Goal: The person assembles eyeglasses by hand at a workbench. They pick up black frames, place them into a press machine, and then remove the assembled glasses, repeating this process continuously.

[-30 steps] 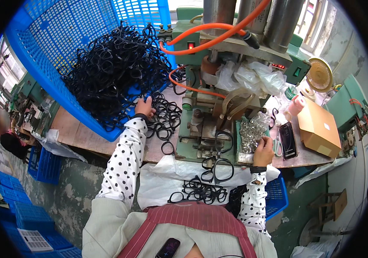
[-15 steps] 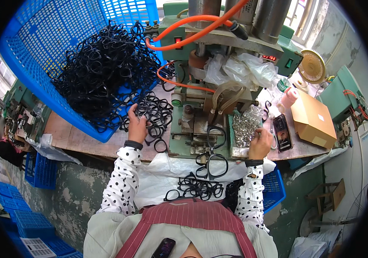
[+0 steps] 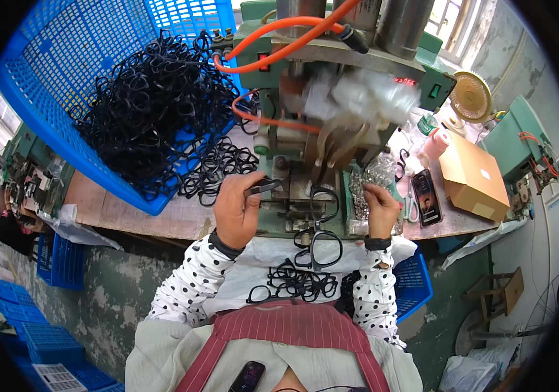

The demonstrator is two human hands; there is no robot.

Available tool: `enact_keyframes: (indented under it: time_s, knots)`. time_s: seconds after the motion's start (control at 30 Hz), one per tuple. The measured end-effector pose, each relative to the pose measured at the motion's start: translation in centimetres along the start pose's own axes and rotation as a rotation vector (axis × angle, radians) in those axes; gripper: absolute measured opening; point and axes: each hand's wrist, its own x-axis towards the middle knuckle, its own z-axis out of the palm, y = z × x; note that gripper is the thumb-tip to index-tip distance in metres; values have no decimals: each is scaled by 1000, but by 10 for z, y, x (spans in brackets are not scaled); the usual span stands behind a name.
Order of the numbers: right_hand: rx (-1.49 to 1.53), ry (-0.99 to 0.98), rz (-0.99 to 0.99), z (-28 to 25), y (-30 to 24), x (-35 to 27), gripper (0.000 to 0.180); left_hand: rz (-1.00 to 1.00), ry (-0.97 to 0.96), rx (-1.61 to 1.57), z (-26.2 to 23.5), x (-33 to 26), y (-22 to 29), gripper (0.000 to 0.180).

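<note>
My left hand (image 3: 236, 208) is closed on a dark eyeglass frame (image 3: 264, 187) and holds it at the left side of the green press (image 3: 296, 215). Over the tray of small shiny metal parts (image 3: 359, 196), my right hand (image 3: 382, 210) has its fingers pinched together. Whatever is between those fingers is too small to make out. Black eyeglass frames (image 3: 326, 252) hang at the front of the press, between my hands. Below them, several more frames (image 3: 298, 282) lie on a white cloth (image 3: 237, 277).
A large blue basket (image 3: 64, 108) heaped with black frames (image 3: 155, 104) leans at the left. More loose frames (image 3: 227, 160) lie beside it on the table. Orange hoses (image 3: 279, 26) cross the press. On the right are a phone (image 3: 426, 198), scissors (image 3: 411, 208) and a cardboard box (image 3: 472, 173).
My left hand has moved right from the loose frames to the press, now with an eyeglass frame. My right hand has shifted slightly left. The plastic-wrapped press head is blurred by motion.
</note>
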Motion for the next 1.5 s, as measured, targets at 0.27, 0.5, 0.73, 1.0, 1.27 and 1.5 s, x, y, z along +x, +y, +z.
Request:
enact_keyframes:
  time_s: [0.27, 0.5, 0.73, 1.0, 1.27, 1.5]
  knots:
    - [151, -80, 20, 68, -82, -28, 32, -144, 65, -309, 9, 50, 30, 20]
    - [320, 4, 0, 88, -85, -34, 40, -170, 19, -439, 4, 56, 28, 20]
    - [80, -22, -118, 65, -72, -12, 52, 633, -306, -209, 34, 2, 27, 36]
    - [-789, 45, -97, -41, 49, 23, 28, 667, -383, -181, 55, -10, 11, 40]
    - [-892, 56, -250, -27, 48, 10, 19, 649, -407, -191, 54, -11, 10, 41]
    - [-885, 53, -259, -27, 49, 8, 13, 748, -339, -8, 38, -10, -5, 47]
